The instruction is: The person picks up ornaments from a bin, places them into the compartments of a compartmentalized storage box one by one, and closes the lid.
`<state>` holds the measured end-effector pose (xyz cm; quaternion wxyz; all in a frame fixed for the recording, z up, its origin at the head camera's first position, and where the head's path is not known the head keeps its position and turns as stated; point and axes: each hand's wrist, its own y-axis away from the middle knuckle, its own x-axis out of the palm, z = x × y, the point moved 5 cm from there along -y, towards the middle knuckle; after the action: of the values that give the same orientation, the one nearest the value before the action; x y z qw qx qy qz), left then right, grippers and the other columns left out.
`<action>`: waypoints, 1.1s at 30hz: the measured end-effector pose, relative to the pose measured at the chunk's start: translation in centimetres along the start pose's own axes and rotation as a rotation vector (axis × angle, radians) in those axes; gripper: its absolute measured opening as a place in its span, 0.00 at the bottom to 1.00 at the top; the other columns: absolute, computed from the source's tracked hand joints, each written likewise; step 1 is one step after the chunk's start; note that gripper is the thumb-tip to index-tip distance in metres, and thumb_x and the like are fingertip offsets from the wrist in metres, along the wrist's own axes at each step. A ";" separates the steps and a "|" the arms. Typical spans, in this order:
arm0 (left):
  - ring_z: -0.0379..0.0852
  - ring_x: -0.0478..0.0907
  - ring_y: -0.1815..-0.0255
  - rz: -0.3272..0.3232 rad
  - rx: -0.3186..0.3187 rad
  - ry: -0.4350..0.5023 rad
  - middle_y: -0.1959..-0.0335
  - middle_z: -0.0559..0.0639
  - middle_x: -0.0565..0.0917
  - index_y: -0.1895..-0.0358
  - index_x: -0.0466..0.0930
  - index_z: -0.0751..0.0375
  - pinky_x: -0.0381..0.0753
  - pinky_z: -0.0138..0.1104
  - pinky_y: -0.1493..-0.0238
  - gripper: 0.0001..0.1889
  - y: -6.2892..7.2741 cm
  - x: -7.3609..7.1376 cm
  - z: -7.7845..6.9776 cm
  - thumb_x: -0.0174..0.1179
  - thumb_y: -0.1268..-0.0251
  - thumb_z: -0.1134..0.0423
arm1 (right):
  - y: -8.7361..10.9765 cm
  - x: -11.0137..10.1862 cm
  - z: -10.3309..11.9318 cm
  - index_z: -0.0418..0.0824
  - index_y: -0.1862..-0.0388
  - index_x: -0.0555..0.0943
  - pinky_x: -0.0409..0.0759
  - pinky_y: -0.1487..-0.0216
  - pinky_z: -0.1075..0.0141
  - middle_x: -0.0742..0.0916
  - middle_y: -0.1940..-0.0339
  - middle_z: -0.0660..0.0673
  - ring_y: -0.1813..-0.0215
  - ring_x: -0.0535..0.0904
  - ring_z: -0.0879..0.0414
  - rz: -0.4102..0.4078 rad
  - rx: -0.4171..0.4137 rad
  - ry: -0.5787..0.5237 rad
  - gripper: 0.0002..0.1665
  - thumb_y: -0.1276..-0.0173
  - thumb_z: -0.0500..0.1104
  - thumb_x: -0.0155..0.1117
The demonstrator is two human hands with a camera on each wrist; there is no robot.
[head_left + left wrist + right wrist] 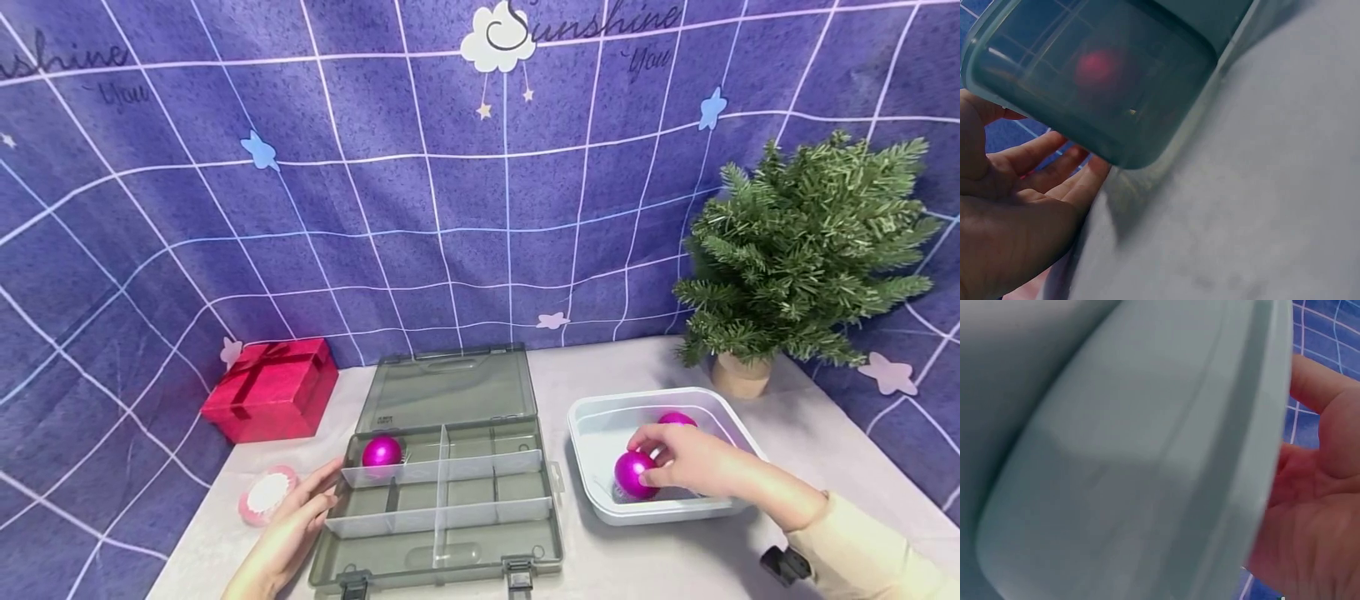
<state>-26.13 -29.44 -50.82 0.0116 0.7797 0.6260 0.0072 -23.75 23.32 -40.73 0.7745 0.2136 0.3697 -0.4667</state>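
My right hand reaches over the rim of a white plastic basin and grips a shiny magenta ball between thumb and fingers. Behind that hand, a second magenta ball lies partly hidden in the basin. My left hand rests its extended fingers against the left side of a grey see-through compartment box, whose lid lies folded back. Another magenta ball sits in the box's back left compartment. In the right wrist view the basin wall hides the fingertips and ball.
Left of the box are a red gift box with a dark ribbon and a pink-and-white round item. A small artificial fir tree in a pot stands behind the basin. A blue gridded cloth hangs at the back.
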 end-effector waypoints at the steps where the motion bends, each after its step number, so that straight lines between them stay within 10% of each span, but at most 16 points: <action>1: 0.22 0.67 0.39 -0.002 -0.005 -0.001 0.22 0.71 0.51 0.21 0.49 0.75 0.66 0.20 0.43 0.32 0.0 0.0 0.0 0.46 0.24 0.71 | -0.1 -0.2 0.2 0.38 0.53 0.83 0.83 0.57 0.62 0.86 0.61 0.51 0.60 0.83 0.57 -0.017 -0.004 0.007 0.20 0.44 0.41 0.77; 20: 0.33 0.70 0.39 -0.027 -0.028 -0.019 0.22 0.68 0.53 0.21 0.51 0.73 0.67 0.22 0.44 0.31 0.1 0.0 -0.2 0.47 0.23 0.69 | -3.2 -2.8 6.0 0.36 0.47 0.81 0.85 0.55 0.61 0.87 0.51 0.42 0.51 0.86 0.45 -0.171 -0.080 -0.056 0.20 0.37 0.39 0.74; 33: 0.29 0.70 0.39 -0.017 -0.021 -0.018 0.21 0.70 0.52 0.20 0.50 0.72 0.66 0.21 0.43 0.32 0.1 0.0 -0.1 0.46 0.23 0.70 | -8.8 0.3 11.2 0.33 0.46 0.81 0.84 0.49 0.59 0.86 0.51 0.41 0.49 0.84 0.46 -0.100 -0.166 -0.310 0.21 0.37 0.37 0.73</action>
<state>-26.01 -29.48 -50.70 0.0256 0.7742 0.6324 0.0066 -27.27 11.38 -33.76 0.8132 0.0557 0.2934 -0.4996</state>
